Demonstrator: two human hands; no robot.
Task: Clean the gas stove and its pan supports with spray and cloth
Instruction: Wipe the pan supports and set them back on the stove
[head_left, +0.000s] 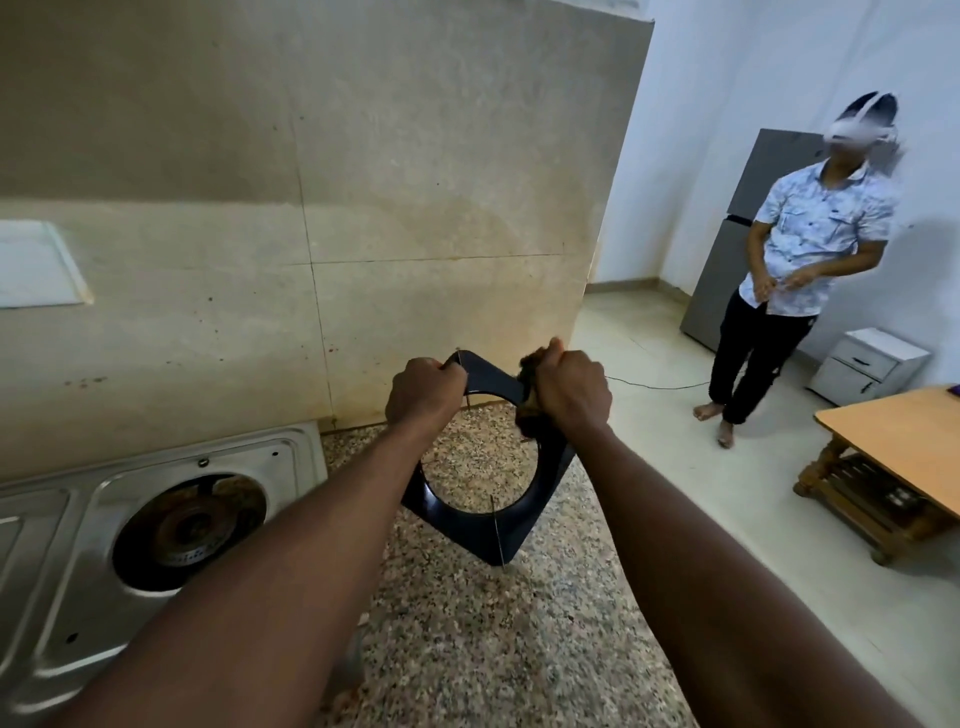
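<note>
Head view looks down along both outstretched arms at a speckled stone bench (493, 649). The left hand (423, 392) is clenched around the far left corner of the support (524, 525), a dark square frame with a round hole in its middle and thin wire prongs standing out from it. The right hand (571, 392) is clenched too. It grips a dark, bunched cloth (529, 415) and presses it onto the far right side of the frame. The cloth's ragged end hangs below the fist, against the frame's edge. The support is held tilted over the bench, towards its back edge, with the near corner pointing down. Whether that corner touches the stone cannot be told.

The stove (62, 545), a steel body cut off by the picture's left side, sits at the left end of the bench. Its right burner (189, 525) lies bare in a round well, just left of the left forearm.

A stained beige stone wall (363, 182) rises behind the bench, with a white panel (36, 265) on it at far left. Past the wall's right end is open floor. A second person (810, 228) in a pale patterned shirt and dark trousers stands there barefoot in front of a grey fridge (727, 280), hands together at the waist. A white drawer unit (867, 366) stands by the far wall, a wooden table (904, 431) is near the right side, and a thin cable (654, 385) lies on the floor.
</note>
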